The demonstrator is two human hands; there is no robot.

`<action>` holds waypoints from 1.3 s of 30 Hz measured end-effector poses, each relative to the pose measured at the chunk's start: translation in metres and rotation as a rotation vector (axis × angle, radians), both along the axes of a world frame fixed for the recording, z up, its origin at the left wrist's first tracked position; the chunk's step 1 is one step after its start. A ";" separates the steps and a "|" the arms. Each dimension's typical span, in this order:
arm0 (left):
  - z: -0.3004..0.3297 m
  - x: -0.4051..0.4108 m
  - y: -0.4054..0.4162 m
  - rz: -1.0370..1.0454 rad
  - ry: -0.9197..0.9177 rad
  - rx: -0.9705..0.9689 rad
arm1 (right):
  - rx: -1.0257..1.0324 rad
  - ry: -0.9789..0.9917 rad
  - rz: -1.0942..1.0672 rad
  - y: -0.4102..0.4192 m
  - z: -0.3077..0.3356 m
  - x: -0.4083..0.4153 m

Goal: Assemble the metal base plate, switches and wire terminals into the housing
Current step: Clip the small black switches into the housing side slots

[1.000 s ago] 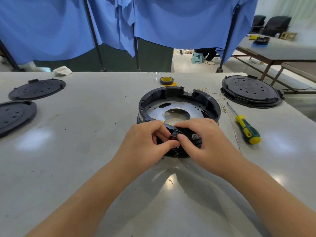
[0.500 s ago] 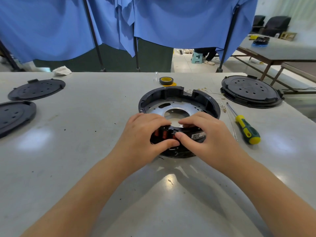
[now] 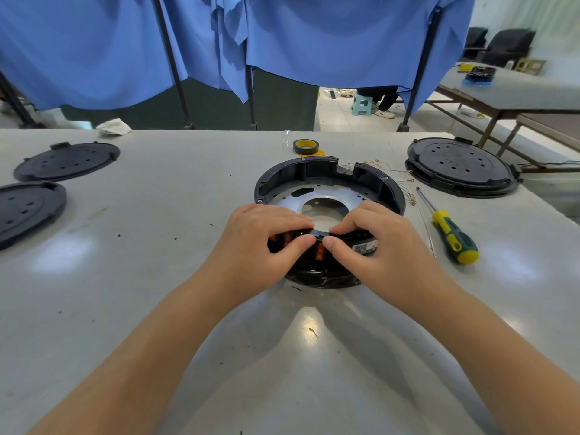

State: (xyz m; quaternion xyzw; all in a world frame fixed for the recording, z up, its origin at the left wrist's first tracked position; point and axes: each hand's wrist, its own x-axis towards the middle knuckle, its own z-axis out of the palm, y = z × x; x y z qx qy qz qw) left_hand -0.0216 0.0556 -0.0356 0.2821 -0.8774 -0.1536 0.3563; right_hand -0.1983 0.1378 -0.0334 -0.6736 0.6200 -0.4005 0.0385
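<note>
A round black housing (image 3: 317,169) sits on the grey table (image 3: 157,246) in front of me, with the silver metal base plate (image 3: 342,196) lying inside it. At the housing's near rim is a black switch block with orange-red parts (image 3: 319,251). My left hand (image 3: 260,240) and my right hand (image 3: 376,243) both curl over that near rim, thumbs and fingertips pinching the switch block from either side. Thin wires with gold terminals (image 3: 405,183) lie just right of the housing. My hands hide most of the near rim.
A green and yellow screwdriver (image 3: 452,233) lies right of the housing. A yellow-cored tape roll (image 3: 306,146) sits behind it. A black round cover (image 3: 459,166) is at the far right, two more covers (image 3: 67,160) (image 3: 25,208) at the left.
Both hands have shifted slightly away from me over the near rim, thumbs now meeting on the switch block. The housing has stayed in place.
</note>
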 end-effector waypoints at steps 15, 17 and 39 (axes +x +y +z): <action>0.005 -0.003 0.006 0.038 0.015 0.030 | 0.018 0.022 0.024 0.002 0.000 -0.002; 0.005 -0.001 0.004 0.034 -0.014 0.034 | 0.040 0.050 0.053 0.003 0.001 -0.004; -0.001 -0.004 0.007 0.064 0.009 0.001 | 0.000 0.081 -0.033 0.004 0.002 0.005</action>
